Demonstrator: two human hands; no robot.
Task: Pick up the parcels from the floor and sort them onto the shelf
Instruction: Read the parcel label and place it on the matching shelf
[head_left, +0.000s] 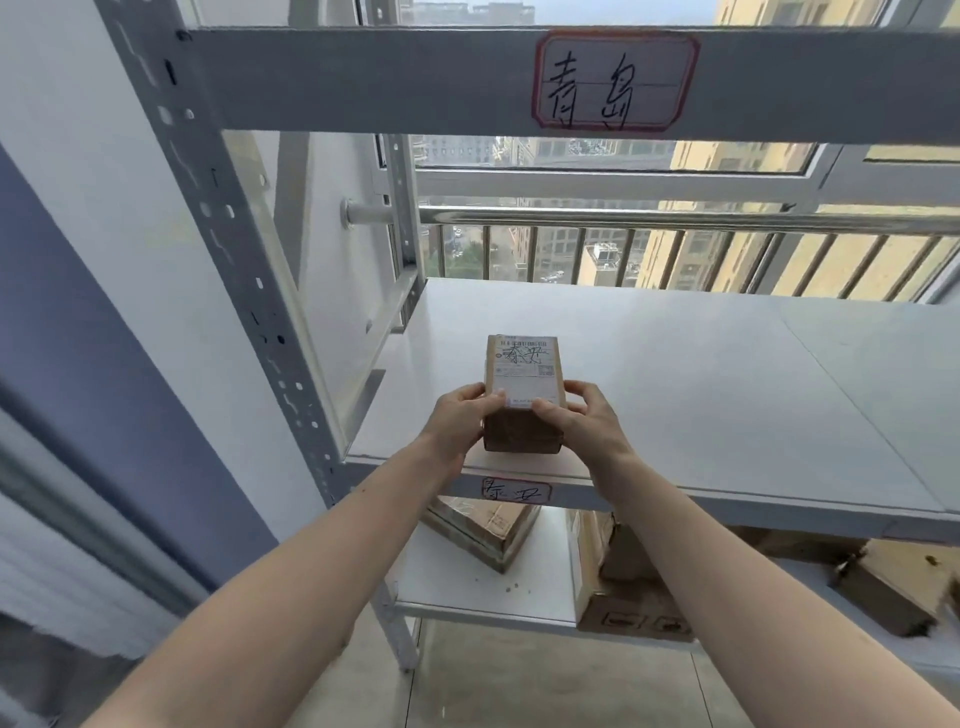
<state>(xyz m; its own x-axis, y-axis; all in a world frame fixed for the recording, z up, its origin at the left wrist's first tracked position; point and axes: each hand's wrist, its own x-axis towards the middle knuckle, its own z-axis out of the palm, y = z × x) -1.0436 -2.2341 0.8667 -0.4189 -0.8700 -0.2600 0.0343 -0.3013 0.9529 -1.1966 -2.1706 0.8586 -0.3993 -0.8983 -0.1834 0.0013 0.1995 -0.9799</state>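
Nearest, two bare forearms reach forward over the grey floor (545, 680). Below them, the lower shelf (467, 587) carries brown cartons (483, 525) — one tilted at the left, others crowded to the right. On the front edge of the middle shelf (701, 395) is a handwritten label (516, 490), just under the hands. The left hand (460, 421) and right hand (587, 421) clasp a small brown parcel (523, 389) from either side, thumbs on its top near edge. It sits at the shelf's front left part, close to the grey upright post (244, 249). Its long axis runs away from the person, the white shipping slip facing up. The shelf behind it is bare. Farther up, a beam bears a red-bordered label (615, 80) — beyond it, a railed window (675, 249) and buildings.
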